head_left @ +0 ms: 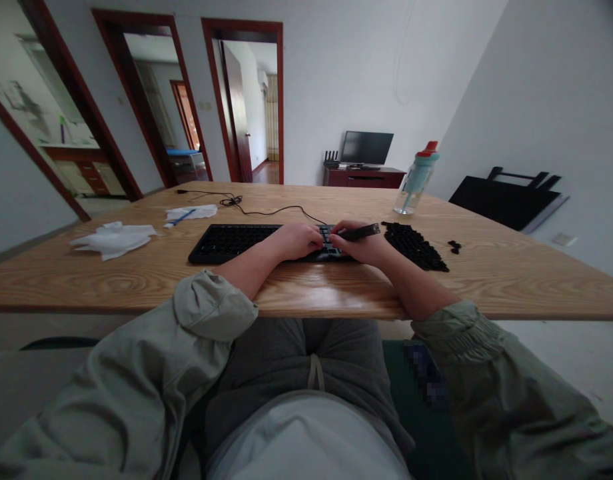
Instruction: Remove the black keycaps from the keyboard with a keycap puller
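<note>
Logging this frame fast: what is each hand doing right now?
Left hand: resting on the keyboard, holding nothing visible.
Right hand: closed around a dark slim tool over the keyboard.

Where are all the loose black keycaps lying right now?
In the head view, the pile of keycaps lies on the wooden table, just right of the keyboard and the right hand, in front of the water bottle.
</note>
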`<state>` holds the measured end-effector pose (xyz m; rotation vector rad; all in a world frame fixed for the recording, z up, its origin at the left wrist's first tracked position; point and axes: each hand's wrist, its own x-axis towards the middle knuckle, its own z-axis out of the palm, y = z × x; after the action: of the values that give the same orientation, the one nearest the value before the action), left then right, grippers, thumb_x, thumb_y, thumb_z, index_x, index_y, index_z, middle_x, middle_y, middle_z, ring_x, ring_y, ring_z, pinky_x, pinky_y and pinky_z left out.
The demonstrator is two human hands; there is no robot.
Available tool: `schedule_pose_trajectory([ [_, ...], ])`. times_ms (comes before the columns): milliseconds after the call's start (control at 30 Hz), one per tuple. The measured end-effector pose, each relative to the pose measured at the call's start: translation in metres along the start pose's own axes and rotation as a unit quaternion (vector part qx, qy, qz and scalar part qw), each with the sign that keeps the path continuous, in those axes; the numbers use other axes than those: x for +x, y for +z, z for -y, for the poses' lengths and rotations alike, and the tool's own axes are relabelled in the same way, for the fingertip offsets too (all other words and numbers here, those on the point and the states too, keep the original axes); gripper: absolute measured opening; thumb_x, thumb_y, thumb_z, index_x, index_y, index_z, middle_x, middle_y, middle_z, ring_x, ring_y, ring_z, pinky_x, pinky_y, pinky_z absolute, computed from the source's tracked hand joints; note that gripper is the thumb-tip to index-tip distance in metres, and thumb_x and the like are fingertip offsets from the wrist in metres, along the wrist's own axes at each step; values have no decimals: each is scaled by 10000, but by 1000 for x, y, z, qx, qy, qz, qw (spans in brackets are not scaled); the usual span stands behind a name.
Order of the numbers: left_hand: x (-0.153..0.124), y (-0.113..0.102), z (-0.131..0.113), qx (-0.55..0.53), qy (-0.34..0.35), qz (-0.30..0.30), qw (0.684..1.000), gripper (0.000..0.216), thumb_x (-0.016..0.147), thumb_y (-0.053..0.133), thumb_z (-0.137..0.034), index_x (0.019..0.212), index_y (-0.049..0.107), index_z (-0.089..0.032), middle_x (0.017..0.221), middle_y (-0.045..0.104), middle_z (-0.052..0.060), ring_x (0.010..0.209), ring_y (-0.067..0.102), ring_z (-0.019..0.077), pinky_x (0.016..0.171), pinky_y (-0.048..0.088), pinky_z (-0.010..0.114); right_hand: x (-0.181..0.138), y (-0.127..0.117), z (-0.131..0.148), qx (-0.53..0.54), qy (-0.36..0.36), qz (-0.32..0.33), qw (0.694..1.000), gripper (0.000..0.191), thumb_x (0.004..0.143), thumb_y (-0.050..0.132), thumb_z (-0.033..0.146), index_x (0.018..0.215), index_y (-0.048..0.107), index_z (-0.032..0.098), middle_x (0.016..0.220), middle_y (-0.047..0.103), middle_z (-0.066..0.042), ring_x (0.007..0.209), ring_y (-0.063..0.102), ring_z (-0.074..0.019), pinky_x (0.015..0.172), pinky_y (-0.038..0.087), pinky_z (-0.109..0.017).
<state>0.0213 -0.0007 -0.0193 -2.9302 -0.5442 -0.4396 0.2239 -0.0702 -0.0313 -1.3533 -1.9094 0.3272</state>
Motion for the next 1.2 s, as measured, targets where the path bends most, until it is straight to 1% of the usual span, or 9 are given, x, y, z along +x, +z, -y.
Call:
schedule_pose_trajectory([
  [233, -1, 0, -5, -2, -62, -32, 998, 152, 845, 590, -277, 921, 689, -190, 931, 712, 61, 867, 643, 213, 742, 460, 300, 3, -5, -4, -3, -10, 8, 1000, 220, 824, 640, 406, 917, 663, 208, 757, 681, -23, 641, 605, -148, 566, 462, -257],
  [333, -3, 1, -5, -20, -75, -53, 996, 288, 821, 641, -306, 1084, 638, -189, 1053, 699, 76, 935, 639, 229, 785, 476, 316, 5, -6, -9, -8, 6, 4, 1000, 249, 809, 667, 428, 914, 624, 207, 748, 676, -21, 628, 608, -152, 545, 452, -257],
  [467, -2, 2, -3, -39, -54, -72, 995, 447, 831, 638, -278, 1267, 560, -215, 1232, 642, 78, 1108, 600, 232, 931, 463, 344, 8, -9, -15, 7, 13, 20, 1000, 278, 802, 682, 460, 901, 615, 209, 692, 661, -10, 592, 611, -153, 513, 439, -253],
  [533, -1, 3, -2, -43, -38, -62, 996, 392, 849, 619, -278, 1235, 589, -218, 1230, 640, 76, 1129, 590, 230, 960, 453, 348, 9, -10, -14, 26, 21, 27, 999, 290, 791, 696, 470, 888, 628, 205, 669, 654, -7, 581, 606, -150, 504, 440, -250],
  [667, 3, 0, -2, -46, -23, -39, 998, 291, 863, 596, -277, 1136, 649, -194, 1134, 673, 81, 1057, 613, 225, 929, 461, 333, 9, -11, -8, 48, 33, 19, 998, 313, 750, 738, 488, 871, 665, 209, 687, 662, -18, 607, 605, -158, 517, 466, -266],
  [833, 3, -3, -7, -73, -38, -38, 996, 375, 836, 611, -248, 1208, 632, -201, 1113, 693, 84, 1026, 629, 213, 907, 467, 312, 10, -9, -5, 76, 34, 5, 996, 289, 731, 770, 458, 899, 702, 233, 823, 710, -49, 727, 647, -192, 625, 550, -324],
  [933, 3, 0, -8, -90, -45, -42, 994, 443, 807, 614, -230, 1249, 611, -199, 1082, 708, 72, 987, 643, 211, 865, 479, 302, 11, -7, -8, 120, 53, 15, 991, 298, 722, 782, 436, 923, 698, 232, 831, 717, -50, 729, 657, -193, 628, 566, -326],
  [1067, 6, 10, -5, -125, -45, -53, 990, 432, 765, 593, -188, 1195, 636, -176, 1052, 716, 66, 939, 653, 211, 809, 490, 298, 13, -3, -11, 195, 78, 31, 977, 297, 761, 740, 463, 918, 664, 223, 824, 710, -36, 726, 665, -172, 639, 574, -306],
  [1200, 10, 16, -1, -200, -47, -46, 977, 450, 715, 579, -131, 1161, 637, -156, 1008, 723, 46, 884, 658, 183, 797, 499, 285, 15, 5, -10, 250, 111, 11, 962, 294, 816, 661, 497, 878, 605, 215, 819, 690, -27, 702, 665, -154, 600, 555, -267],
])
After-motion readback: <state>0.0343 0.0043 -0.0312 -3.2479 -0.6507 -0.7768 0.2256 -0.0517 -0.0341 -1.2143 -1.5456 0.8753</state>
